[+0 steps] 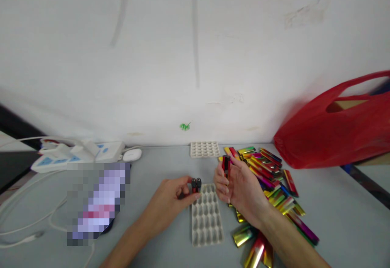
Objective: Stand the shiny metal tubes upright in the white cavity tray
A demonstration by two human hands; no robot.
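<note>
My left hand is closed in a pinch on two small black-ended tubes, side by side and upright at the far left corner of a pale tray with rows of oval hollows. I cannot tell whether the tubes touch the tray. To the right of the tray, my right hand is raised with its fingers curled round a shiny dark red and black tube. Beneath and beyond my right forearm spreads a loose pile of shiny metallic tubes in gold, red, purple and green; the forearm hides part of it.
A second pale tray lies against the wall. On the left are a blurred phone, a power strip with plugs and cables, and a white earbud case. A red bag stands at the back right.
</note>
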